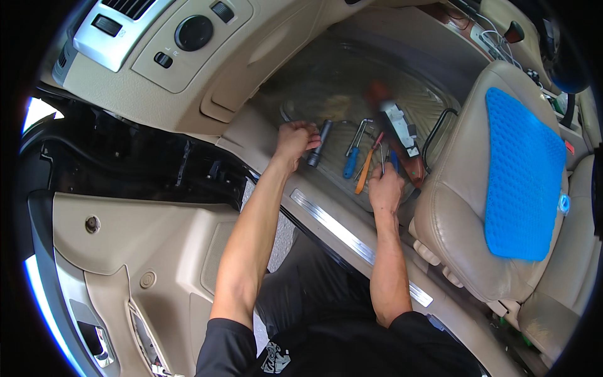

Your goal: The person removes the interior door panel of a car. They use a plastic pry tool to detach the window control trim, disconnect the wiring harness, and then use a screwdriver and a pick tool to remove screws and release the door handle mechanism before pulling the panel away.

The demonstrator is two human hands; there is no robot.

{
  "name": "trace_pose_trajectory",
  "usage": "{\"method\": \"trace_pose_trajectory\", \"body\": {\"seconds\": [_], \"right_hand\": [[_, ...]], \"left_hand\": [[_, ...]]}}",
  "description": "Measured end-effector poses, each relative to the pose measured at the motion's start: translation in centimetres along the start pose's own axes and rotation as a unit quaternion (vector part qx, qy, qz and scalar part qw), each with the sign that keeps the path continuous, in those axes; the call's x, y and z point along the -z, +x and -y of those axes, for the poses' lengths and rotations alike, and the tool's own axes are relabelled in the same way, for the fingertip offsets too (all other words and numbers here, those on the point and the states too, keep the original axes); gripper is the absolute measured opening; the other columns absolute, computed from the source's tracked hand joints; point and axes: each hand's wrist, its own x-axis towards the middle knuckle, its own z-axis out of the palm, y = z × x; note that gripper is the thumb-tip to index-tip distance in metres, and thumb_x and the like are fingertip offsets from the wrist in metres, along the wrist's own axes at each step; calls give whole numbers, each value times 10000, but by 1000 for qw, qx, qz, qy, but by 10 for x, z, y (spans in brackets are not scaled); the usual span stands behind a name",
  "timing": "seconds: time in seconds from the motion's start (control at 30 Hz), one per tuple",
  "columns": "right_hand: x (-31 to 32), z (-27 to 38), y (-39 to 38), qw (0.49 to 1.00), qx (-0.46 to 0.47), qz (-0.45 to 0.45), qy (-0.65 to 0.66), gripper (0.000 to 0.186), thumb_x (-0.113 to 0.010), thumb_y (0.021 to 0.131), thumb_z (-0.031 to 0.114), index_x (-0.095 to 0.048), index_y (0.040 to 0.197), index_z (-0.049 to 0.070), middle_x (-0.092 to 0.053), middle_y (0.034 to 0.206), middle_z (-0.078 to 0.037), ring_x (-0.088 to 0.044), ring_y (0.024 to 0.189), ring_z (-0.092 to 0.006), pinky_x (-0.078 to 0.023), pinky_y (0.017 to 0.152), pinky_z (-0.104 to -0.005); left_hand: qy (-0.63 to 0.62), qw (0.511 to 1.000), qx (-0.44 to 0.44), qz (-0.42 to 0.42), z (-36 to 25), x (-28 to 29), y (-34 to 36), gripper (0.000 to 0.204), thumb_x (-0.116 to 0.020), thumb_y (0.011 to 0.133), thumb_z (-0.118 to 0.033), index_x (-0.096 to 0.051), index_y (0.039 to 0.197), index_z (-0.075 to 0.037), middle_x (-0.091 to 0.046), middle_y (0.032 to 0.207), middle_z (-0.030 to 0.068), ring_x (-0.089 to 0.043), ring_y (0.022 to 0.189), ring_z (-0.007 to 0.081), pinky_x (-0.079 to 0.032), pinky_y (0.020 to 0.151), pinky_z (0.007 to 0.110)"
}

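My left hand [296,144] is closed, its fingers curled together beside a dark cylindrical flashlight [320,144]; whether anything is in them is hidden. My right hand [385,186] is closed round a slim tool with a thin metal shaft [382,152]. On the floor mat [339,107], between the hands, lie a blue-handled tool [351,163] with a bent metal shaft and an orange-handled tool [362,179]. Just beyond my right hand is a long reddish-brown trim panel [411,168], with a white and dark switch unit [400,129] on it.
A beige car seat [455,220] with a blue gel cushion [524,176] stands to the right. The metal sill plate [333,226] runs below my hands. The open door [144,264] is at the left, the beige dashboard [188,94] above it. A dark bar [431,141] rises by the seat.
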Motion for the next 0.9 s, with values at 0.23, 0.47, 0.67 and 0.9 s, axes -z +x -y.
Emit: {"method": "trace_pose_trajectory", "body": {"seconds": [0.23, 0.47, 0.67, 0.9], "right_hand": [[1, -3, 1, 1000, -1, -8, 6, 236, -603, 981, 225, -666, 937, 1, -718, 958, -254, -687, 880, -478, -533, 782, -551], [-2, -6, 2, 999, -23, 31, -36, 280, -592, 985, 266, -669, 972, -3, -720, 957, -273, -693, 908, -486, -542, 819, -564], [4, -8, 3, 991, -63, 87, -82, 305, -625, 949, 288, -680, 1061, 10, -722, 1002, -286, -698, 966, -488, -554, 872, -559], [2, -7, 6, 991, -20, 48, -125, 308, -664, 886, 165, -651, 1145, -2, -678, 1132, -275, -675, 1070, -467, -548, 913, -544]], "left_hand": [[29, 999, -16, -11, 3, -8, 9, 279, -626, 1034, -144, -626, 1190, 87, -700, 1069, 157, -728, 917, 220, -635, 878, 332], [-20, 995, -52, -80, 52, 37, -51, 289, -597, 1066, -177, -685, 1132, 91, -731, 986, 128, -701, 855, 153, -599, 753, 275], [-39, 993, -75, -86, 138, 26, -177, 287, -638, 1053, -142, -682, 1204, 98, -737, 952, 90, -691, 835, 121, -588, 786, 265], [152, 980, -16, -131, 254, 88, -309, 255, -681, 1026, -177, -748, 1158, 31, -767, 907, 87, -709, 798, 99, -579, 746, 265]]}}
